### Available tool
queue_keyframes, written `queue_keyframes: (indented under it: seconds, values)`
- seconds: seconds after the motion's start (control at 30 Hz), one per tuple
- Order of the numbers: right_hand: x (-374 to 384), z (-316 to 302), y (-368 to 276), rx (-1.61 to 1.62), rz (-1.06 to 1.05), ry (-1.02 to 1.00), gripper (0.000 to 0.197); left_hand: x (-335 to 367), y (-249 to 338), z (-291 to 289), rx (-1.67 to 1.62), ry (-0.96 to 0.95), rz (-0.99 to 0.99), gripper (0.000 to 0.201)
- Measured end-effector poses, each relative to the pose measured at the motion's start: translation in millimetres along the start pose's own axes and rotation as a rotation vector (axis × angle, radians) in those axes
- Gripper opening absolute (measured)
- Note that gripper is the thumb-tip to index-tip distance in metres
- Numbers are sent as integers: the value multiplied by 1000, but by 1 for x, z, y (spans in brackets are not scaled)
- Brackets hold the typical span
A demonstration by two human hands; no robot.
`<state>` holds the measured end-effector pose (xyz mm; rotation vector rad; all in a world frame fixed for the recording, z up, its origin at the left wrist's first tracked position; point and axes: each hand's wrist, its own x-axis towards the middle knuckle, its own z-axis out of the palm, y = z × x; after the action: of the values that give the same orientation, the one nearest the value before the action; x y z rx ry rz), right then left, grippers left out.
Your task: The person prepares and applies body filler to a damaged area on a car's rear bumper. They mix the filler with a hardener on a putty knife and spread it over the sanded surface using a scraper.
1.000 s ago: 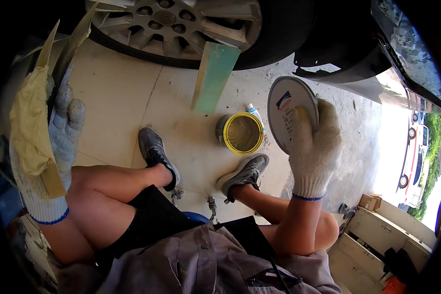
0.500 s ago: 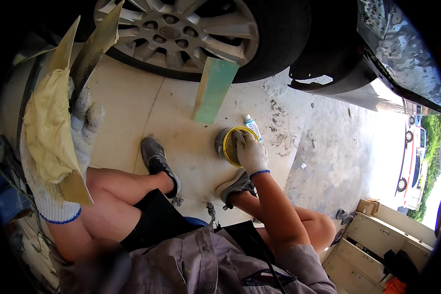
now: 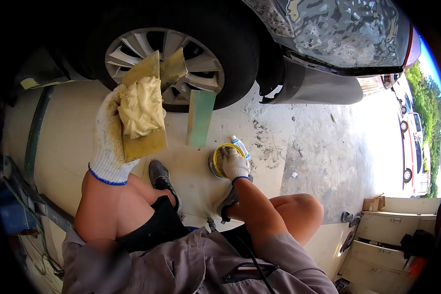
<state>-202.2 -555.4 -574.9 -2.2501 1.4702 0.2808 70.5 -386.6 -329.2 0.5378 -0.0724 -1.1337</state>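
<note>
My left hand (image 3: 105, 132), in a white knit glove smeared with filler, is closed on a yellowish flat filler spreader (image 3: 144, 145). A thick mound of cream body filler (image 3: 142, 108) lies on it. A second flat blade (image 3: 174, 66) sticks out beyond the mound; the fingers under the spreaders are hidden. My right hand (image 3: 234, 164), also gloved, grips the top of a round tin (image 3: 214, 161) with a yellow rim, standing on the floor. A white and blue tube (image 3: 240, 145) lies beside the tin, close to my right fingers.
A car wheel (image 3: 166, 54) stands just ahead. Against its tyre leans a green flat board (image 3: 201, 117). The car's patched grey body panel (image 3: 343, 34) overhangs at the upper right. Metal drawers (image 3: 382, 230) stand at the lower right, and a hose (image 3: 29, 210) runs at the left.
My left hand has swung right and inward with the spreaders and filler, now in front of the wheel. The whole view has shifted. My right hand stays at the tin.
</note>
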Motion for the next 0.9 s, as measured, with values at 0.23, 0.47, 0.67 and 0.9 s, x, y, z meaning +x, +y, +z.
queue_keyframes:
  seconds: [0.23,0.47,0.67,0.9]
  values:
    - [5,-34,-7,-64,42,-192,64,-15,-16,13,16,93,-118,42]
    - [-6,-142,-66,67,-501,859,75,-19,21,-61,48,-135,-48,47]
    - [2,-58,-43,223,-580,1016,75,-40,82,-132,2666,87,839,48]
    - [40,26,40,197,-177,757,65,-39,38,-44,2506,34,1148,58]
